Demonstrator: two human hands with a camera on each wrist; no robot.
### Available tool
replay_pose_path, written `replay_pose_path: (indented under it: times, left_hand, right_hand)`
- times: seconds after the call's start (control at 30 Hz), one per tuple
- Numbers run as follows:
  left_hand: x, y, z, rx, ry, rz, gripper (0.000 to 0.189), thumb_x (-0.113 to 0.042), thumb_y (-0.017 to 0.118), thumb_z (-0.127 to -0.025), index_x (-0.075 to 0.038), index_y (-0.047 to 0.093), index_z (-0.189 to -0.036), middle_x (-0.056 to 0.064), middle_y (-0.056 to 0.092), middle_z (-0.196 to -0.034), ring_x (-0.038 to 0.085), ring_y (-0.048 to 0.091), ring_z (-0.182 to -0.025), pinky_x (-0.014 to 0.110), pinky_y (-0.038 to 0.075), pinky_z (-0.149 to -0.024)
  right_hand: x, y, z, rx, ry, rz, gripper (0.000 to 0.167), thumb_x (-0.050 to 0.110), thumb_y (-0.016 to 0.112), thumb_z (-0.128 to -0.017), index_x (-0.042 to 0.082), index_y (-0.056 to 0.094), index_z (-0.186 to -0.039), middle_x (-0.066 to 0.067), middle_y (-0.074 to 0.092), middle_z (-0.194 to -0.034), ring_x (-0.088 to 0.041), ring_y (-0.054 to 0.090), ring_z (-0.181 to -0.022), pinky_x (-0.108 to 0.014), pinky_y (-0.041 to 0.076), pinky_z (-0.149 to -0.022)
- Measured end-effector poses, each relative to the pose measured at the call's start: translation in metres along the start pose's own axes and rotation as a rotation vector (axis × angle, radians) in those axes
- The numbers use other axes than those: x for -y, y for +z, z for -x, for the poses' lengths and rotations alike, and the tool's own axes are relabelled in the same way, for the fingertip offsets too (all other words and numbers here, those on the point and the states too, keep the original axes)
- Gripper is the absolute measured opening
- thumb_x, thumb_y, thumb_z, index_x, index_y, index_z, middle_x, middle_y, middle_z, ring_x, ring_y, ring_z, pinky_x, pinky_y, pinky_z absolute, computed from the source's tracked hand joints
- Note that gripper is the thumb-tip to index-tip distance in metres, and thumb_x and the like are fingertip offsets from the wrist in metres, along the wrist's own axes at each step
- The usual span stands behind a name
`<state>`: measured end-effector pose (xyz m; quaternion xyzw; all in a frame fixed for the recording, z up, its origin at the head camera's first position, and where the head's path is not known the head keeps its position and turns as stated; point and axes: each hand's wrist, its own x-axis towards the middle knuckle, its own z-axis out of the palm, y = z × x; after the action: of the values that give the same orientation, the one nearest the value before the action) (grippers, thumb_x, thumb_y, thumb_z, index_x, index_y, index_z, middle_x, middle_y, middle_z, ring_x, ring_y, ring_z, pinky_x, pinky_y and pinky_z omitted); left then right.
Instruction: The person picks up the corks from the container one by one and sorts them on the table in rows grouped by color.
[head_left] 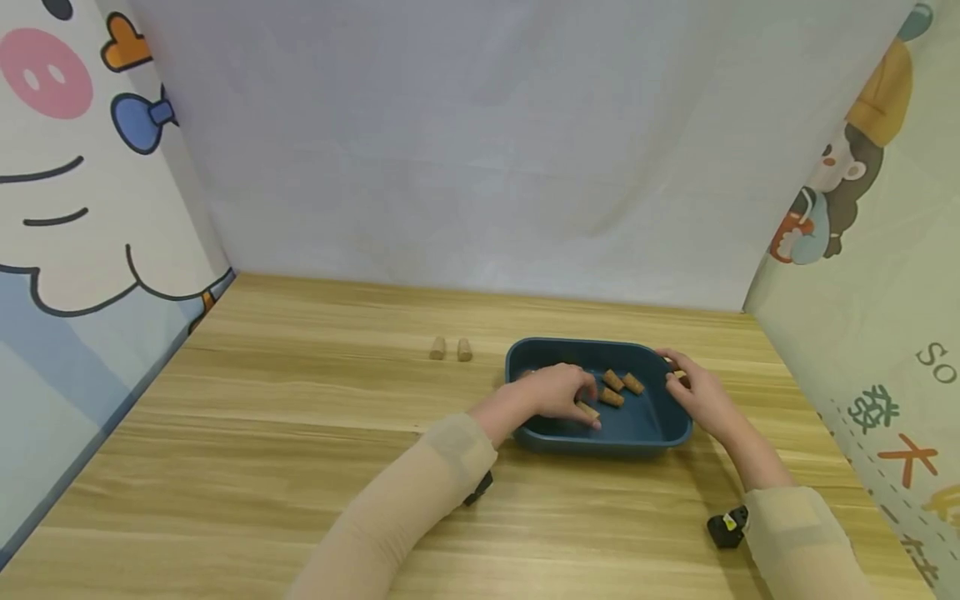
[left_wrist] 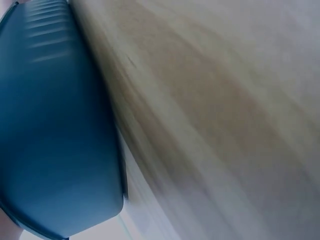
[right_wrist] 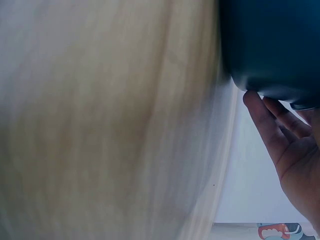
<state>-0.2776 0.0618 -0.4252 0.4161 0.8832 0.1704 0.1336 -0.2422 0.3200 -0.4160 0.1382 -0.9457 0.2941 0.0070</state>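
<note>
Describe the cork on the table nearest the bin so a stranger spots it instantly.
On the wooden table, find the dark blue bin. In the head view, two corks sit side by side to its left. Yours is the right cork, nearer the bin than its twin; the other visible corks are inside the bin.

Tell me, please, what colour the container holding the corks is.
The container is dark teal-blue, clearest in the head view.
</note>
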Motion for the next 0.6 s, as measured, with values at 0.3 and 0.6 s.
replay_pose_path:
  times: [0.3, 0.6]
  left_hand:
    - [0.0024, 0.0018, -0.0017, 0.013, 0.009, -0.068, 0.031, -0.046, 0.062, -0.088, -0.021, 0.065, -0.106, -0.006, 0.056, -0.091, 0.006, 0.052, -0.078, 0.02, 0.045, -0.068]
    - [0.0016, 0.0013, -0.0003, -0.003, 0.031, -0.053, 0.025, -0.041, 0.064, -0.088, -0.021, 0.064, -0.102, -0.006, 0.054, -0.094, 0.007, 0.05, -0.08, 0.019, 0.043, -0.068]
  right_hand:
    - [-0.0006, 0.0003, 0.0003, 0.007, 0.01, 0.01, 0.045, 0.016, 0.038, -0.101, -0.001, 0.034, -0.142, -0.034, 0.046, -0.129, -0.047, 0.059, -0.103, -0.049, 0.052, -0.073]
    - [0.0015, -0.0005, 0.0006, -0.006, 0.002, 0.01, 0.044, 0.015, 0.04, -0.1, -0.001, 0.035, -0.141, -0.034, 0.048, -0.127, -0.045, 0.06, -0.1, -0.046, 0.052, -0.071]
